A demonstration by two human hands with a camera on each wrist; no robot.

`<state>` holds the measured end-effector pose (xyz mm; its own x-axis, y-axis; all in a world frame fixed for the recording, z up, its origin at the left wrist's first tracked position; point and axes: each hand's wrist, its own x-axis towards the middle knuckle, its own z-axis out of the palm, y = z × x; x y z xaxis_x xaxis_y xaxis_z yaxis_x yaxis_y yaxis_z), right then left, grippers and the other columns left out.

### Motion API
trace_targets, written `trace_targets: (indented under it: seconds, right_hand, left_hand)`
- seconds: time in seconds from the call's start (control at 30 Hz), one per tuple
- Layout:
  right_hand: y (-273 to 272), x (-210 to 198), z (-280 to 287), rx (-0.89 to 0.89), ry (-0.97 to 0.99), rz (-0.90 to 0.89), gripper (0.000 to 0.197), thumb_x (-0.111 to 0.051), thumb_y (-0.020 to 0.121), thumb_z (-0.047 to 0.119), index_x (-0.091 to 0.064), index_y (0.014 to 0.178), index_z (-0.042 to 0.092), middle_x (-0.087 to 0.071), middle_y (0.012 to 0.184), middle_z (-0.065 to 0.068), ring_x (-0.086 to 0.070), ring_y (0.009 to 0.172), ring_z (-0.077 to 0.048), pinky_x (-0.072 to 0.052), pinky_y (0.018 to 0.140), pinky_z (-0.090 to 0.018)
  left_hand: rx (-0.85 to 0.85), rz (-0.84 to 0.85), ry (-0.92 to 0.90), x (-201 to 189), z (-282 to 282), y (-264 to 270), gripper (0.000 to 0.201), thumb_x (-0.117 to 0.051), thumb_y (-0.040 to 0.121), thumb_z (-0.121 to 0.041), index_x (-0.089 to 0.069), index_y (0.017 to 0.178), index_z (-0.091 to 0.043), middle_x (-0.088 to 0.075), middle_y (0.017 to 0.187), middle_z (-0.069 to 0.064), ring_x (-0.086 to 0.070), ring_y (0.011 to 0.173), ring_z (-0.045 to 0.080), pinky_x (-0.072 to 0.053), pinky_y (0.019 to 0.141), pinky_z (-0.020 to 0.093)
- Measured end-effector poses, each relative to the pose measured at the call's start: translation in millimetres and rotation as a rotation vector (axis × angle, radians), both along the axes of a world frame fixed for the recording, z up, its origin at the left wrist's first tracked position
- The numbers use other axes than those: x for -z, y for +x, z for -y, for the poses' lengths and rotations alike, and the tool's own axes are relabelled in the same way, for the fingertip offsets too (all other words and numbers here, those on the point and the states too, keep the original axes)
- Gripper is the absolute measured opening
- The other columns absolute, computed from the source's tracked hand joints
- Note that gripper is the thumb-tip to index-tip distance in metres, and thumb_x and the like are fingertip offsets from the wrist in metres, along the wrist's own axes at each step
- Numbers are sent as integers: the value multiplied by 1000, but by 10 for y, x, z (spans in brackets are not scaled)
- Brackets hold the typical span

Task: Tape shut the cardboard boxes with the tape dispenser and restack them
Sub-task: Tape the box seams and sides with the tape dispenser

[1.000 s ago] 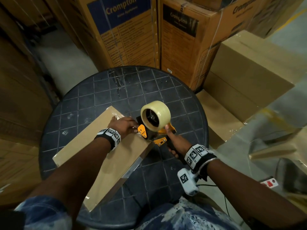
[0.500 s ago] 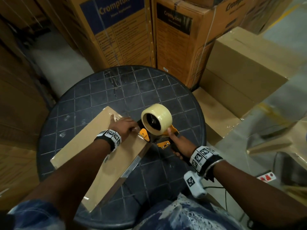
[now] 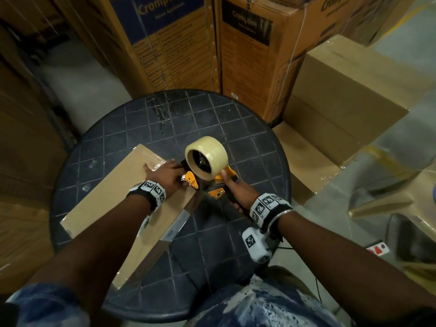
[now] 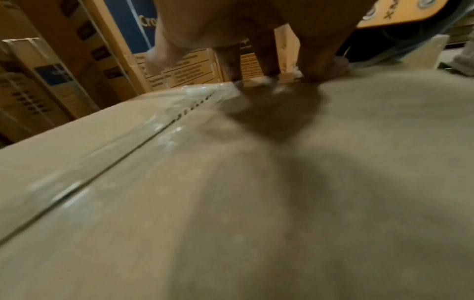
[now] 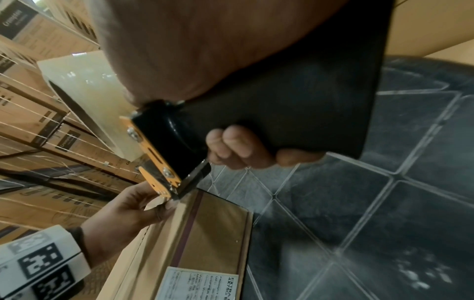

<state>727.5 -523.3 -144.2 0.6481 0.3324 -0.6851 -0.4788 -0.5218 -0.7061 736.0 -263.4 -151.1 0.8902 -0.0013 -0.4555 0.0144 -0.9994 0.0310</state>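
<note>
hidden: dispenser handle (image 3: 232,204) under right hand (image 3: 238,195) | blurred: box top (image 4: 282,203) | cut off: label (image 5: 200,284)

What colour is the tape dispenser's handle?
Black, on the orange-framed metal tape dispenser gripped by the right hand; right wrist view shows it best.

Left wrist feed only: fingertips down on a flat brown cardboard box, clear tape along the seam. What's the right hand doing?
Observer: The right hand grips the black handle of the orange-and-black tape dispenser, fingers curled round it.
Operator: Where's the dispenser relative to the box?
Observer: Its front end sits at the end edge of the flat brown cardboard box, right beside the left hand.
Operator: Tape left on it?
Observer: Yes, a thick roll of clear tape sits on top.
Operator: What's the box on?
Observer: It lies flat on a round dark tiled table.
</note>
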Motion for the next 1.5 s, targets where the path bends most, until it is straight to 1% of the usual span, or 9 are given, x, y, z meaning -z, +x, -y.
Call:
trace_targets:
  seconds: [0.13, 0.27, 0.5, 0.63, 0.9, 0.97, 1.1, 1.37, 1.5]
  right_hand:
    - [66, 17, -154, -57, -6, 52, 98, -27, 62, 108, -60, 76, 17, -49, 55, -2, -44, 42, -13, -38, 46, -26]
    - [35, 93, -10, -89, -49, 80, 85, -27, 80, 96, -49, 56, 17, -45, 46, -2, -42, 37, -15, -37, 46, -24]
    - [-26, 160, 150, -103, -19, 107, 87, -31, 69, 101, -50, 59, 17, -45, 48, -4, -41, 38, -16, -35, 43, -24]
    - [-82, 152, 356, -118, -24, 121, 78, -32, 85, 89, -48, 55, 18, -45, 48, -5, -40, 37, -15, -35, 43, -24]
    - [-148, 208, 456, -112, 25, 122, 66, -35, 90, 78, -51, 60, 22, -45, 45, 2, -40, 38, -13, -37, 48, -27]
    - [-154, 253, 482, -109, 40, 108, 69, -35, 89, 80, -51, 60, 19, -45, 45, 0, -40, 37, -13, -37, 47, -27]
    - [-122, 325, 461, -151, 10, 97, 87, -29, 76, 93, -54, 64, 11, -46, 50, -4, -42, 39, -14, -39, 46, -23]
    - [-103, 324, 493, -116, 22, 43, 87, -32, 74, 93, -57, 80, 9, -43, 48, -1, -37, 38, -13, -33, 43, -23]
    - [-105, 261, 519, -132, 9, 54, 79, -32, 76, 91, -49, 63, 15, -43, 48, -2, -38, 38, -14, -33, 43, -21]
  left_hand:
    - [-79, -42, 26, 36, -123, 13, 38, -47, 96, -48, -52, 133, -42, -24, 159, -13, -8, 151, 17, -5, 101, 82]
    - [-123, -40, -10, 18, -110, 2, 49, -49, 97, -45, -41, 145, -39, -22, 160, -10, -6, 151, 18, -7, 101, 83]
    - [-104, -50, -18, 13, -101, -5, 47, -47, 98, -44, -38, 145, -42, -24, 160, -8, -4, 152, 21, -10, 100, 84]
    - [-96, -39, -17, 3, -97, -19, 38, -41, 98, -47, -44, 136, -48, -29, 156, -8, -7, 151, 22, -10, 98, 85]
    - [-77, -84, -106, 67, 180, -18, 40, -36, 102, -24, -55, 130, -46, -34, 155, -19, -1, 152, 19, 20, 94, 80]
    - [-100, -97, -137, 89, 210, -20, 37, -35, 103, -36, -52, 134, -47, -32, 155, -21, 2, 152, 20, 22, 94, 79]
    - [-40, -153, -39, 189, 234, -56, 47, -37, 98, -57, -44, 143, -43, -26, 158, -17, 10, 151, 23, 13, 96, 84]
    - [-103, -139, -44, 236, 374, -136, 40, -40, 100, -49, -50, 139, -42, -24, 156, -11, 26, 147, 26, 3, 98, 84]
    - [-116, -113, -64, 257, 348, -149, 36, -43, 99, -49, -56, 132, -44, -29, 152, -11, 23, 148, 26, 3, 98, 85]
